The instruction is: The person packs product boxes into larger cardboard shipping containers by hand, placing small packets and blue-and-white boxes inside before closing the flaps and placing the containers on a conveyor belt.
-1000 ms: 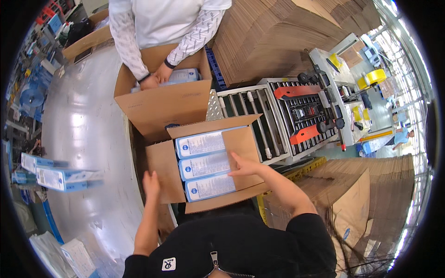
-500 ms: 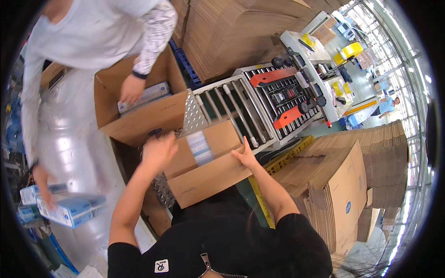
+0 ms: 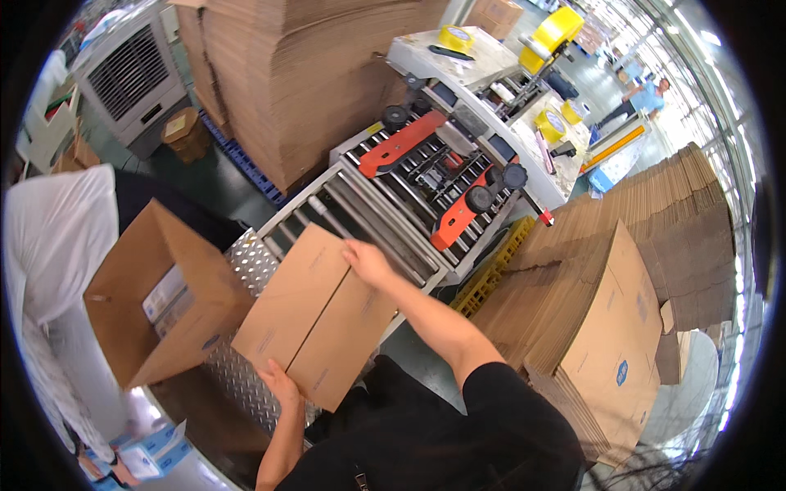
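Observation:
A brown cardboard carton [image 3: 315, 315] sits on the metal table by the roller conveyor, its two top flaps folded down with a narrow seam between them. At the carton's near left edge, my left hand [image 3: 282, 385] grips it. My right hand [image 3: 367, 263] is closed over its far right edge. To the left is an open carton [image 3: 184, 340], tilted in view, with blue-and-white boxes [image 3: 166, 301] inside. A co-worker in a white top [image 3: 61, 245] leans beside it, a hand at another blue-and-white box [image 3: 153, 452].
A roller conveyor [image 3: 340, 217] leads to a sealing machine with red side guides [image 3: 404, 145]. Yellow tape rolls [image 3: 550, 124] lie on its side table. Flat carton stacks [image 3: 610, 327] stand at right, another stack [image 3: 286, 90] at the back. A grey air cooler [image 3: 131, 74] stands far left.
The carton's flaps have come down over the white item that showed inside. My right hand moved to the far edge. The co-worker's hand left the open carton. My view has turned.

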A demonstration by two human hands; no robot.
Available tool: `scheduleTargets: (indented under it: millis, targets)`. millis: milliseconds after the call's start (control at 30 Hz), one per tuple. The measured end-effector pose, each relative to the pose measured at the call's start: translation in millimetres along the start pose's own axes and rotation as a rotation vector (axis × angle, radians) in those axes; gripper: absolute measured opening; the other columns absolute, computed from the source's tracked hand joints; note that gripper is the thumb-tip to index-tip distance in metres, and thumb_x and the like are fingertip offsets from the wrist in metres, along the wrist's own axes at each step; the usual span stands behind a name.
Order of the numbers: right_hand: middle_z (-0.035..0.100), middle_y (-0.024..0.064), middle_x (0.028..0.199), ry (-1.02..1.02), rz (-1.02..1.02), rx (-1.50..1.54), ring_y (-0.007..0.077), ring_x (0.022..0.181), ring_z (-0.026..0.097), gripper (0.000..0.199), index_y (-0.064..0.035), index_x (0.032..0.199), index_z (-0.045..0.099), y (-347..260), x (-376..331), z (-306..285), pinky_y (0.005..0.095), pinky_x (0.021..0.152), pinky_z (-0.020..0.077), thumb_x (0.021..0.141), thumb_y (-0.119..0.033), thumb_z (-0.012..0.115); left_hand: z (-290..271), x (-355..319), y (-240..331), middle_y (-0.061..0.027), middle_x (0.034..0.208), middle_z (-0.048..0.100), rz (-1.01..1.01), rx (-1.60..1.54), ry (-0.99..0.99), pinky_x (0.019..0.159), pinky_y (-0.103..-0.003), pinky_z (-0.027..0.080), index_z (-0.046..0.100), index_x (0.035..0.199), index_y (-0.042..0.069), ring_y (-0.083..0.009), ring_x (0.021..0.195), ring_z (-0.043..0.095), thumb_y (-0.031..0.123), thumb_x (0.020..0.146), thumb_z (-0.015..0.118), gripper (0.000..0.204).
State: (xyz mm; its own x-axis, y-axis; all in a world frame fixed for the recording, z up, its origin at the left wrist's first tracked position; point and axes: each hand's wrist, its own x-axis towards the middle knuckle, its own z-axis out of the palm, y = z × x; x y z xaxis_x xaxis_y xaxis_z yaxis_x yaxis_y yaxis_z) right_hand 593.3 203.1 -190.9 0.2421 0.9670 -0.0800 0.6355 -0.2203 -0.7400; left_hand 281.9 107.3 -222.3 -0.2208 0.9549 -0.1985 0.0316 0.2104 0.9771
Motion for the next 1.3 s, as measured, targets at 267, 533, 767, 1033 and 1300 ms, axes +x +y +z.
scheduleTargets:
  millis: [267,533,767,1033,1300]
  targets:
    - [0.036,0.013,0.14,0.125,-0.413,-0.572,0.0271,0.131,0.032,0.044,-0.0016,0.132,0.039,98.5,101.5,-119.2,0.0388,0.11,0.0224,0.089,-0.014,0.039,254.5,85.4,10.3,-0.0162,0.14,0.031,0.116,-0.142,-0.201,0.103,-0.036,0.03,0.016,0.14,0.0,-0.0261,0.125,0.035,0.017,0.096,0.043,0.054]
    - [0.046,0.0219,0.127,0.442,-0.355,-0.013,0.0358,0.121,0.04,0.039,0.0021,0.12,0.048,126.2,95.2,-126.8,0.0421,0.103,0.0322,0.081,-0.002,0.049,388.8,96.1,42.8,-0.0258,0.137,0.03,0.236,-0.007,-0.173,0.101,-0.039,0.032,0.019,0.137,-0.006,-0.0334,0.122,0.038,0.012,0.093,0.043,0.053]
    - [0.058,0.0111,0.093,0.287,0.059,0.16,0.0292,0.091,0.056,0.022,-0.0056,0.102,0.058,48.7,-242.9,-45.7,0.0394,0.079,0.0464,0.081,-0.014,0.061,440.1,113.5,28.8,-0.0197,0.138,0.034,0.02,-0.106,-0.498,0.099,-0.036,0.033,0.024,0.139,0.0,-0.0292,0.122,0.04,0.038,0.095,0.039,0.059]
    - [0.051,0.0119,0.095,0.484,0.583,-0.867,0.0285,0.08,0.054,0.078,-0.0195,0.134,0.041,-3.3,-445.2,-227.0,0.0396,0.063,0.0462,0.066,-0.039,0.074,133.1,17.9,-183.8,-0.0186,0.091,0.063,0.391,1.055,-1.44,0.074,-0.048,0.045,0.059,0.089,0.002,-0.0347,0.086,0.059,0.012,0.086,0.044,0.018]
    - [0.059,0.0108,0.078,0.097,0.543,-0.99,0.0271,0.074,0.062,0.074,-0.0202,0.138,0.03,24.7,-436.5,-251.3,0.036,0.056,0.0502,0.076,-0.034,0.067,-116.0,1.8,-124.7,-0.008,0.085,0.064,-0.152,0.691,-1.611,0.07,-0.032,0.048,0.062,0.1,-0.004,-0.0186,0.075,0.059,0.02,0.083,0.057,0.03]
